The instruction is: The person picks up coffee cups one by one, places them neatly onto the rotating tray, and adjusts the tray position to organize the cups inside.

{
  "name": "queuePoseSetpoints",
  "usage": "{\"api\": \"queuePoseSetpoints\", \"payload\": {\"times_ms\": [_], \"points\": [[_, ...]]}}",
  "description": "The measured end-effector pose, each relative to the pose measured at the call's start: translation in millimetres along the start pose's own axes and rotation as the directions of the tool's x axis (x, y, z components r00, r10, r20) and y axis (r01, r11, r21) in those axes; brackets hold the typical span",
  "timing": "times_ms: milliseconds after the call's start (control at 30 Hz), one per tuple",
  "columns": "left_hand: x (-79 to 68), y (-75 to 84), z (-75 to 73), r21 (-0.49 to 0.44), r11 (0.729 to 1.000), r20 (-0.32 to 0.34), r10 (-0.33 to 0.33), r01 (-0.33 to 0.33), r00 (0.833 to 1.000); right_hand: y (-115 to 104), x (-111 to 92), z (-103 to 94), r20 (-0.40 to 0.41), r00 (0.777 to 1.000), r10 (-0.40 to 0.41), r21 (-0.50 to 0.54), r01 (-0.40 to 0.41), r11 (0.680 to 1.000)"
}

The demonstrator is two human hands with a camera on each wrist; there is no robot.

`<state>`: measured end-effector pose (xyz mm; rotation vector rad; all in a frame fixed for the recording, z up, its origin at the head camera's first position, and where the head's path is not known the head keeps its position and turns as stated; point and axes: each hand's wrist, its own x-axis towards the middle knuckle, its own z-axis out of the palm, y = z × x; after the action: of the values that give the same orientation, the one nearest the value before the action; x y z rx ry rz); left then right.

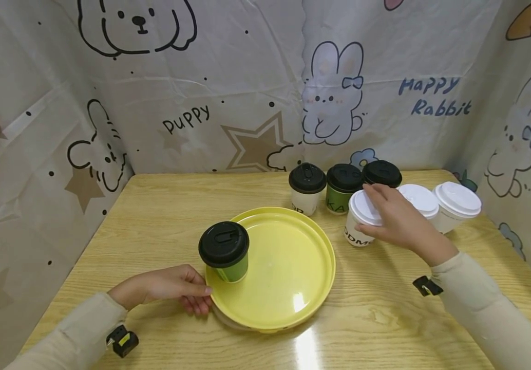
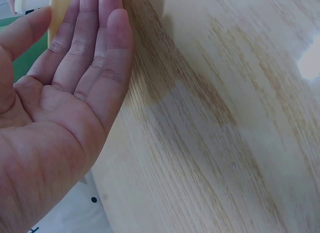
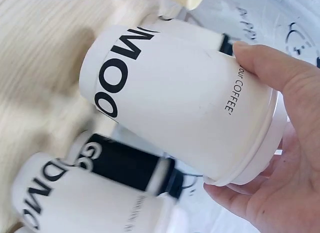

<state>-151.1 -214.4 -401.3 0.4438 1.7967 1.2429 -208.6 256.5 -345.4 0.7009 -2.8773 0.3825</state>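
My left hand (image 1: 179, 289) holds the yellow round tray (image 1: 288, 303) at its left edge, thumb at the rim and fingers lower along the side. On the tray's left part stands a green paper cup with a black lid (image 1: 224, 246). My right hand (image 1: 392, 216) grips a white paper coffee cup (image 1: 359, 234) by its white lid, thumb and fingers round the lid's edge. In the right wrist view that cup (image 3: 175, 103) shows large black lettering and overlaps other cups behind it. The left wrist view shows the left palm (image 2: 55, 113) with fingers extended.
Behind stand three black-lidded cups: one white (image 1: 306, 198), one green (image 1: 338, 200), and one mostly hidden (image 1: 382, 172). Two white-lidded cups (image 1: 418, 198) (image 1: 455, 203) stand at the right. Patterned cloth (image 1: 247, 92) encloses the wooden table (image 1: 164, 221) at the back and sides.
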Motion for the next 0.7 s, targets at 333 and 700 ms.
{"api": "queuePoseSetpoints", "payload": {"times_ms": [333, 700], "points": [[1.3, 0.3, -0.1, -0.008, 1.000, 0.004, 0.004, -0.004, 1.000, -43.8, -9.1, -24.2, -0.062, 0.995, -0.075, 0.043, 0.077, 0.996], [-1.7, 1.0, 0.0, -0.014, 1.000, -0.003, -0.002, 0.002, 1.000, -100.5, -15.5, -9.1, -0.081, 0.953, -0.294, 0.114, 0.301, 0.947]]}}
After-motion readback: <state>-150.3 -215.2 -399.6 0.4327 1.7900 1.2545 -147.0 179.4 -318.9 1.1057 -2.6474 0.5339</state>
